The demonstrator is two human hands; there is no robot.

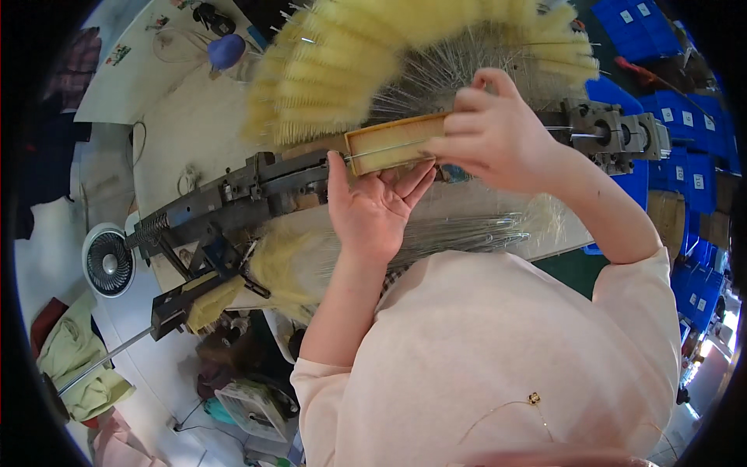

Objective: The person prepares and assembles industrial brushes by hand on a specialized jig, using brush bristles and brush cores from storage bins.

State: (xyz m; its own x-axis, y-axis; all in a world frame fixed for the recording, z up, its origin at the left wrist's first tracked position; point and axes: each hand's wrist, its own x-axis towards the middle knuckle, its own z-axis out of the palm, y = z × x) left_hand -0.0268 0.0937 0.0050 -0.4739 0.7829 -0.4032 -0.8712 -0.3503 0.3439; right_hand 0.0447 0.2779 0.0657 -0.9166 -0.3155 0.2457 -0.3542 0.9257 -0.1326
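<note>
Two hands hold one flat yellow bundle (393,144) — left hand (373,204) cupped open beneath, right hand (489,128) pinching its right end — lying left-right.

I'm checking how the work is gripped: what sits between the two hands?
In the head view, a flat yellow wooden tray with a wire across it sits between the left hand below and the right hand above.

Pale workbench (194,124), surface dusty. Long dark metal machine (233,194) runs across it, coil spring at left end. Bundle of thin steel wires (467,229) lies along near edge; heap of yellow bristle fibre (284,261) beside it. Loose cable (140,136) curls at left. Blue rounded object (226,50) at far corner.
</note>
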